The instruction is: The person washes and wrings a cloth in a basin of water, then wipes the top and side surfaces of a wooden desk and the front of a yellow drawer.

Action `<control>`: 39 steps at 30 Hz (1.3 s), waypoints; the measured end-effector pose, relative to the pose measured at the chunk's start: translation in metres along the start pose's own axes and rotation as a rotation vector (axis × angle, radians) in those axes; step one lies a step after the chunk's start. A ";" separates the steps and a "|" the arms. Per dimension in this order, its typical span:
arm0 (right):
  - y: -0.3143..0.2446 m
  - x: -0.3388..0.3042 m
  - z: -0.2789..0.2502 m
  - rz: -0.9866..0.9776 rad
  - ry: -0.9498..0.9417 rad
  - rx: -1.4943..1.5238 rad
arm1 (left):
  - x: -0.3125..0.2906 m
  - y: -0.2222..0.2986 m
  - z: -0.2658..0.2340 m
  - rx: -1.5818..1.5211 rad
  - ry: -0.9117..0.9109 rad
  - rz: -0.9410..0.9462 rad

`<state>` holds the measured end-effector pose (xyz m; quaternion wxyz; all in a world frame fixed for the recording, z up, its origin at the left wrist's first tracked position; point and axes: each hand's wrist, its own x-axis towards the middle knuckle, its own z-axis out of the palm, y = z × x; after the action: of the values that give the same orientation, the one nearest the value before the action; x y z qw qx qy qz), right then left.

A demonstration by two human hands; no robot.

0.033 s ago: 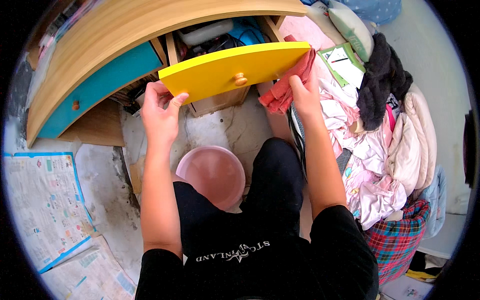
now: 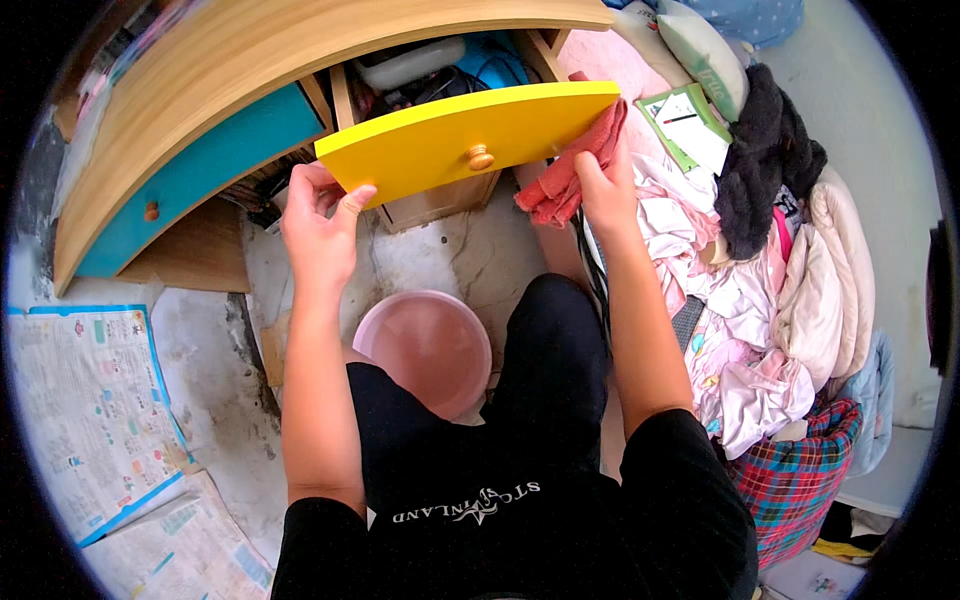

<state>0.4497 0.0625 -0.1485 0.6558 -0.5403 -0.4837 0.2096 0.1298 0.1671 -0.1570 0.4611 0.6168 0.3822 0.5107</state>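
Observation:
A drawer with a yellow front (image 2: 420, 150) and a round wooden knob (image 2: 481, 157) is pulled out of a wooden desk. My left hand (image 2: 322, 215) grips the lower left corner of that front, thumb on its face. At the other end, my right hand (image 2: 607, 190) is closed on a red cloth (image 2: 563, 185) folded over the right edge. The fingers behind the cloth are hidden. Inside the drawer lie a pale case (image 2: 412, 64), dark cables and something blue.
A pink bucket (image 2: 425, 350) stands on the floor between my legs. The desk (image 2: 250, 50) has a second, teal drawer (image 2: 220, 165) at the left. Clothes (image 2: 745, 310), pillows (image 2: 705, 60) and a plaid bundle (image 2: 800, 480) are heaped at right. Printed sheets (image 2: 95, 420) lie at lower left.
My right hand and the red cloth have shifted very slightly to the left at the drawer's right edge. My left hand keeps its grip.

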 end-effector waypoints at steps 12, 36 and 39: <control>0.029 -0.040 0.034 0.668 0.114 1.090 | -0.002 0.002 -0.001 -0.027 -0.014 0.025; 0.013 -0.077 0.188 1.004 -0.153 1.306 | -0.002 0.002 0.000 -0.034 -0.015 0.013; 0.011 -0.063 0.126 0.995 -0.032 1.135 | -0.004 0.000 0.000 0.037 0.020 0.037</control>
<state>0.3159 0.0793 -0.1908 0.6542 -0.2712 -0.0096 0.7059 0.1295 0.1637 -0.1579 0.4362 0.6270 0.3850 0.5181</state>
